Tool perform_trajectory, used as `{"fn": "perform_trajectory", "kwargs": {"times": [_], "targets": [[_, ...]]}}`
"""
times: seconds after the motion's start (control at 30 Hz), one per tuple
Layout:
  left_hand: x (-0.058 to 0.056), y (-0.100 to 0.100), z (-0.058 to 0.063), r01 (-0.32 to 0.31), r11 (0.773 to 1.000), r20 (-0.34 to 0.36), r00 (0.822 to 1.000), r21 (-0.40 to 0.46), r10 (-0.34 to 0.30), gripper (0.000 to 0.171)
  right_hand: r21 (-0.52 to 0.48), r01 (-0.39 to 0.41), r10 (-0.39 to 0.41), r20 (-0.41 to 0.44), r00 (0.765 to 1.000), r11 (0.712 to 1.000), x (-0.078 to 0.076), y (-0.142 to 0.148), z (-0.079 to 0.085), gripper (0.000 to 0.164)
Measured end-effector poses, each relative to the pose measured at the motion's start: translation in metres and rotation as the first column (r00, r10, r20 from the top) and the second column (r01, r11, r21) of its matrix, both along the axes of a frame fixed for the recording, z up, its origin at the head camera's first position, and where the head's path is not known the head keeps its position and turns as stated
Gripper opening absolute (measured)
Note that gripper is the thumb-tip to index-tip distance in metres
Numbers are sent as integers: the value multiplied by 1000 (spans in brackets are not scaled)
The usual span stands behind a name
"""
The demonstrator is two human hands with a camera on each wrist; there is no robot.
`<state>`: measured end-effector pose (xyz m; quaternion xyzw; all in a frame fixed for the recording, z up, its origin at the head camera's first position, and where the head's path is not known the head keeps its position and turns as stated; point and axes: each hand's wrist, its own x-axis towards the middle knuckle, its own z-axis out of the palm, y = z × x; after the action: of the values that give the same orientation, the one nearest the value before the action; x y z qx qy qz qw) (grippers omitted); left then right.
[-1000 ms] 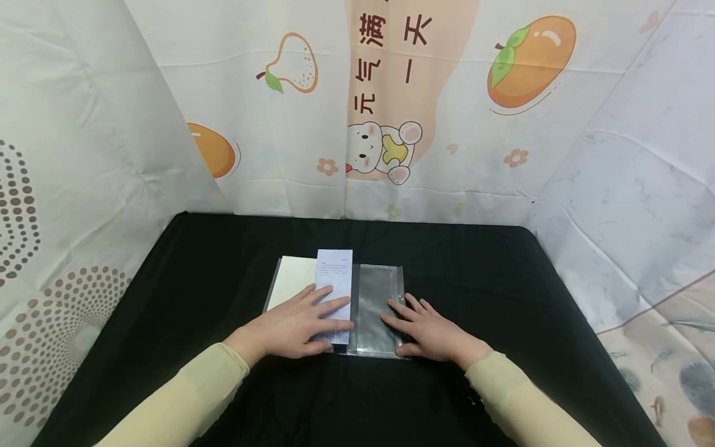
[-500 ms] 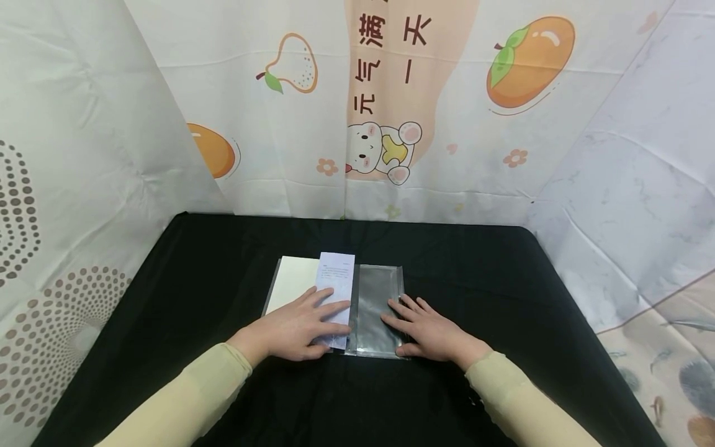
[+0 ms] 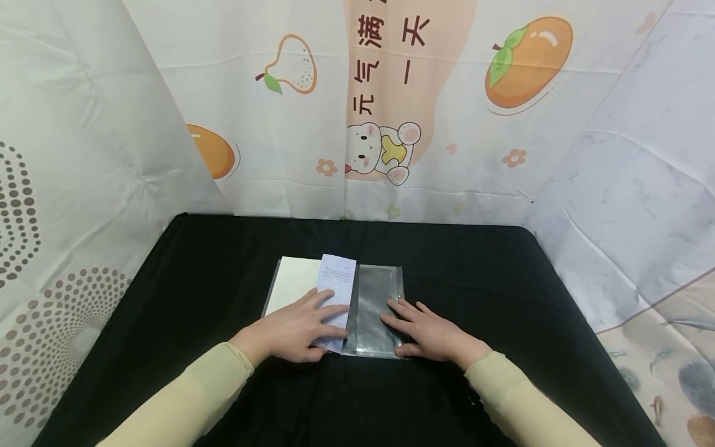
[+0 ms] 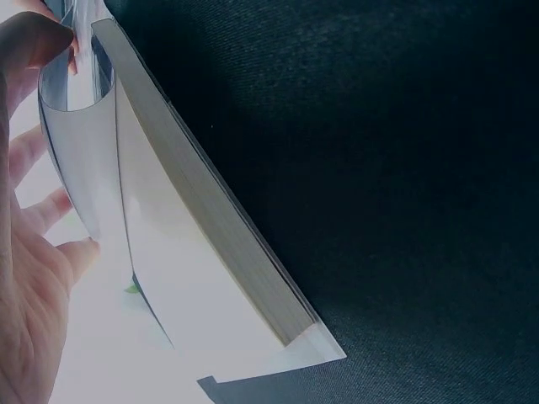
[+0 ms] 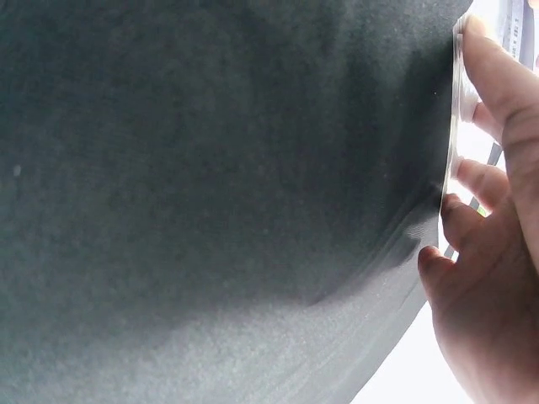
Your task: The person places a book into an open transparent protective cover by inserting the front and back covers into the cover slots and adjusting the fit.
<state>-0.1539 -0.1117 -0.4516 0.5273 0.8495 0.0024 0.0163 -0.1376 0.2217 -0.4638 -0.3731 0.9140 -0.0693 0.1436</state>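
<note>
A book lies on the black cloth with its pale page facing up. Over its right part is a narrow white flap with small print, slightly tilted. My left hand rests on this flap with fingers spread. In the left wrist view the thick page block shows, and a white sheet bows up from it beside the thumb. To the right lies a clear plastic cover; my right hand rests on its right edge, fingers extended. The palms hide the near parts.
Black cloth covers the table around the book. A printed curtain hangs behind the far edge, with pale curtains at the sides.
The printed flap has slid slightly toward me and to the right, and has tilted. My left hand has shifted a little nearer with it. The right hand has hardly moved.
</note>
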Motion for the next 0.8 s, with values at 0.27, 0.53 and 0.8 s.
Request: {"fn": "perform_trajectory", "kwargs": {"times": [0.27, 0.53, 0.8], "targets": [[0, 0, -1, 13, 1000, -1, 1000, -7, -13, 44, -23, 2, -2, 3, 1000, 1000, 0, 1, -2, 70], [0, 0, -2, 24, 1000, -13, 1000, -16, -24, 43, -28, 0, 0, 6, 1000, 1000, 0, 1, -1, 70], [-1, 1, -3, 31, 999, -31, 999, -36, -32, 42, -17, 9, -8, 15, 1000, 1000, 0, 0, -2, 70]]}}
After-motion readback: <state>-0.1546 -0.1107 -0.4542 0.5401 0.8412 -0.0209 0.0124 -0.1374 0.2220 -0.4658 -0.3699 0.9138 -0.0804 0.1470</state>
